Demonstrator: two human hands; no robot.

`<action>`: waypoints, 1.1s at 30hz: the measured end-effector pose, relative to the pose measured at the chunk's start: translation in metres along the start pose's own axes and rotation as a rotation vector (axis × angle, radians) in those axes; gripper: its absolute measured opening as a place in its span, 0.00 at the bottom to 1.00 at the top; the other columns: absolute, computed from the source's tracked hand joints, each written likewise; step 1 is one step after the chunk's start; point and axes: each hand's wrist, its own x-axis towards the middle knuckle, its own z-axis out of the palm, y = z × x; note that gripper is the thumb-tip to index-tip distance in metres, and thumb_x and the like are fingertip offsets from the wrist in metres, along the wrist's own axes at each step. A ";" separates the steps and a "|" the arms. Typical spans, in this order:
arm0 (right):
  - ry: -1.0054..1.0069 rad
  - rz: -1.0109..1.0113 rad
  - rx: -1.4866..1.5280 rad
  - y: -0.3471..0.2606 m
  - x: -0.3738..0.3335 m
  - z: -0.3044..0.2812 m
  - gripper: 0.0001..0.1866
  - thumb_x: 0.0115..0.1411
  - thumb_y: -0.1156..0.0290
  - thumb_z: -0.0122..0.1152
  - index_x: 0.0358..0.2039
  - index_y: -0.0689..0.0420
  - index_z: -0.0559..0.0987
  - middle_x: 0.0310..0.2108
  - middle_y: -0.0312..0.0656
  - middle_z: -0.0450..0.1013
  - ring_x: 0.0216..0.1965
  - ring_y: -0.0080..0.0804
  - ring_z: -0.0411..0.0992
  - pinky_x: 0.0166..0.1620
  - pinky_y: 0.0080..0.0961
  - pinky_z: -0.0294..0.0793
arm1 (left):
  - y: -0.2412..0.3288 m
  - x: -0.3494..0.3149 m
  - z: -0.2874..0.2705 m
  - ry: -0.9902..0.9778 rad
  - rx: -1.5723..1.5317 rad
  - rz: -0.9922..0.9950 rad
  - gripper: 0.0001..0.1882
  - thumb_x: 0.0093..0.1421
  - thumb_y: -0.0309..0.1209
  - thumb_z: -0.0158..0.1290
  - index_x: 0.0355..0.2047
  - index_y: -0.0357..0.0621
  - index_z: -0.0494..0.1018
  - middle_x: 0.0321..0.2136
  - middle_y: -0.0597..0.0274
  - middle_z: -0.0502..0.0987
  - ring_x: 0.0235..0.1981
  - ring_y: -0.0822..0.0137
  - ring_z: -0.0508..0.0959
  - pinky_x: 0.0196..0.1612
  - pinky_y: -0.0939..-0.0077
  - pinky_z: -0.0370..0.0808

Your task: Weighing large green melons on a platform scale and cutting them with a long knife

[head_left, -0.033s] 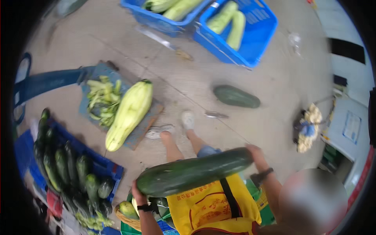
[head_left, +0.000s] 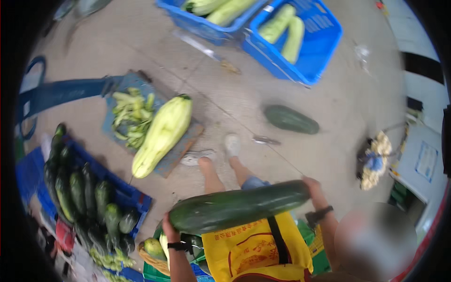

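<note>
Dark green gourd [head_left: 239,206], 1: at 6 o'clock, over the yellow apron [head_left: 251,249]; left hand [head_left: 169,225] gripping its 9 o'clock end, right hand [head_left: 313,188] its 3 o'clock end. Probably heavy, stiff, slick-skinned; best cupped at the 2 ends.

Left blue crate [head_left: 213,31]: holds pale green gourds [head_left: 230,11], partly cut off by the upper edge.
Right blue crate [head_left: 330,44]: stands just beside, with two pale gourds [head_left: 294,40] lying next to each other inside.
Platform [head_left: 171,162]: bears a heap of green peelings [head_left: 134,115] and, beside it, one big yellow-green gourd [head_left: 162,136]; joins a blue post [head_left: 66,94] reaching left.
Blue pallet [head_left: 143,207]: carries many dark green gourds [head_left: 77,192].
Floor [head_left: 239,84]: bears a lone dark gourd [head_left: 291,119] near a slim, blurred tool [head_left: 266,140].
Right side: shows a white cabinet [head_left: 418,157] near a cream-coloured bundle [head_left: 379,145].
</note>
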 end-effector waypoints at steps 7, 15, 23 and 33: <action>0.041 -0.019 0.082 -0.019 0.010 -0.029 0.21 0.59 0.55 0.58 0.32 0.65 0.80 0.27 0.39 0.75 0.28 0.26 0.71 0.36 0.22 0.68 | -0.013 -0.019 0.077 0.057 0.076 0.086 0.11 0.63 0.37 0.50 0.31 0.42 0.74 0.29 0.67 0.74 0.31 0.74 0.72 0.37 0.77 0.70; -0.055 -0.219 -0.132 -0.063 0.064 0.006 0.22 0.59 0.56 0.58 0.31 0.66 0.80 0.29 0.37 0.75 0.31 0.25 0.69 0.38 0.23 0.67 | -0.056 -0.025 0.032 0.140 -0.131 0.102 0.12 0.63 0.37 0.50 0.31 0.40 0.75 0.27 0.66 0.74 0.29 0.73 0.72 0.36 0.76 0.70; -0.138 -0.144 -0.285 -0.095 0.106 0.101 0.26 0.55 0.54 0.63 0.39 0.68 0.79 0.38 0.43 0.76 0.40 0.29 0.71 0.46 0.24 0.66 | -0.097 0.012 -0.030 0.250 -0.301 0.018 0.18 0.61 0.39 0.53 0.42 0.36 0.74 0.36 0.61 0.77 0.35 0.68 0.76 0.42 0.73 0.73; -0.253 0.073 -0.245 -0.025 0.273 0.219 0.21 0.55 0.55 0.63 0.38 0.62 0.78 0.35 0.42 0.74 0.34 0.31 0.73 0.38 0.29 0.72 | -0.155 0.151 -0.057 0.392 -0.147 -0.194 0.27 0.60 0.48 0.52 0.50 0.39 0.69 0.43 0.59 0.75 0.43 0.63 0.76 0.47 0.68 0.73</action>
